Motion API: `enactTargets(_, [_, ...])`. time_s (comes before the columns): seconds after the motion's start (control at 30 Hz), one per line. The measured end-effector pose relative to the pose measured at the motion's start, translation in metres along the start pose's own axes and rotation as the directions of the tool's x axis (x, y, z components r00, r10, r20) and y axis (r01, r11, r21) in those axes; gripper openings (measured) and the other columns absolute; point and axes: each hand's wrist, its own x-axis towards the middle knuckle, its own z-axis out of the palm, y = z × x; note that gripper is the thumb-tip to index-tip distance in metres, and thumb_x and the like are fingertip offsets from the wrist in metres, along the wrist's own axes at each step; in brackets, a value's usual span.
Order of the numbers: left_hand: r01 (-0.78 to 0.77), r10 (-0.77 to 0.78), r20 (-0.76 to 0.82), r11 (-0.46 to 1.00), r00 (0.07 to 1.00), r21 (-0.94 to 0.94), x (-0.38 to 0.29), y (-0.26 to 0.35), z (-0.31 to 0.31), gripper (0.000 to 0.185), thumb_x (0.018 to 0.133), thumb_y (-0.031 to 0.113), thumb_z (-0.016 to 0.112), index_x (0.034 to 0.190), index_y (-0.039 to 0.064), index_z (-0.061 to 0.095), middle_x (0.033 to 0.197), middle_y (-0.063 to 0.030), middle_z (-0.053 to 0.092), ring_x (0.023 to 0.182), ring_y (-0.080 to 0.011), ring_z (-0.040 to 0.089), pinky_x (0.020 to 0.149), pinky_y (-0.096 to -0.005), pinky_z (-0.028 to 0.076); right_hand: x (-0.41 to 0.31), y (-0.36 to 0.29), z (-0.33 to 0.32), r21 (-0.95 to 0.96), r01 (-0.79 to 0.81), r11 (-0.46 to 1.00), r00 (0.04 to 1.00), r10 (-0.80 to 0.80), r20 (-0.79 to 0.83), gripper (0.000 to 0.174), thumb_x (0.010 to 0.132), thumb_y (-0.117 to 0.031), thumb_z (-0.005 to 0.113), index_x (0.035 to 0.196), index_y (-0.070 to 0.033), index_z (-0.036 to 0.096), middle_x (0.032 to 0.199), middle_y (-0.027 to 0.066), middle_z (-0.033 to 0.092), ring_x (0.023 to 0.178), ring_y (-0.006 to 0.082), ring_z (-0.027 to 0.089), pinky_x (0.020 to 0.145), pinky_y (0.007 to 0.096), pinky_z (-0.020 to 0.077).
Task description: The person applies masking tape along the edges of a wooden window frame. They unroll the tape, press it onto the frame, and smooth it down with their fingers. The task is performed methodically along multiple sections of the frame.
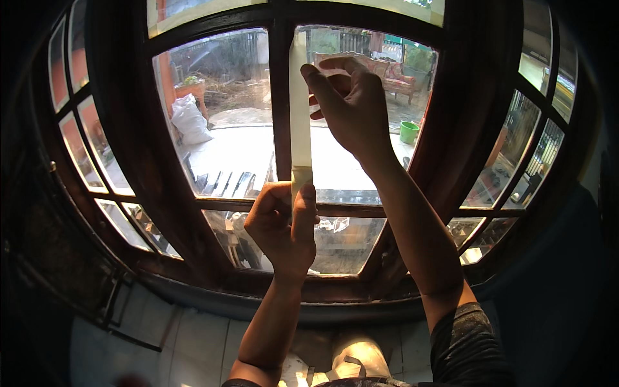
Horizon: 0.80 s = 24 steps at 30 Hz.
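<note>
A pale strip of what looks like masking tape (300, 121) runs upright along the left edge of the upper right window pane (348, 159), beside the dark wooden glazing bar (282, 106). My left hand (285, 222) pinches the strip's lower part between thumb and curled fingers, at the height of the horizontal bar. Higher up, my right hand (355, 106) is raised in front of the same pane. Its fingers are bent and apart, and its thumb tip overlaps the strip's right edge. Whether the thumb presses on the strip is not clear.
Pale strips also edge the panes above (159, 22). Dark wooden side windows (503, 145) flank the middle one. A metal bar frame (133, 338) is low at left above the tiled floor (193, 334). Through the glass show a white sack (189, 118), a green bucket (409, 132) and a sofa (399, 80).
</note>
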Motion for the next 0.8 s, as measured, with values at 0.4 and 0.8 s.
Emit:
enactTargets(0.4, [0.036, -0.037, 0.036, 0.998, 0.999, 0.046, -0.013, 0.019, -0.006, 0.015, 0.107, 0.010, 0.079, 0.096, 0.002, 0.072, 0.067, 0.0028, 0.063, 0.058, -0.0009, 0.058, 0.054, -0.0199, 0.042, 0.024, -0.024, 0.017, 0.498, -0.085, 0.863, 0.983, 0.153, -0.097, 0.035, 0.095, -0.014, 0.092, 0.120, 0.006, 0.078, 0.098, 0.0124, 0.085, 0.085, 0.0138, 0.077, 0.079, 0.0325, 0.0595])
enactTargets(0.8, [0.145, -0.144, 0.046, 0.989, 0.989, -0.022, -0.001, 0.006, 0.003, 0.019, 0.109, 0.014, 0.078, 0.095, 0.002, 0.073, 0.070, 0.0003, 0.064, 0.060, -0.0043, 0.059, 0.057, -0.0224, 0.044, 0.049, 0.001, 0.020, -0.202, 0.432, 0.879, 0.839, -0.474, -0.266, 0.012, 0.100, -0.019, 0.087, 0.100, -0.007, 0.086, 0.090, 0.0069, 0.085, 0.072, 0.0166, 0.079, 0.071, 0.0298, 0.0604])
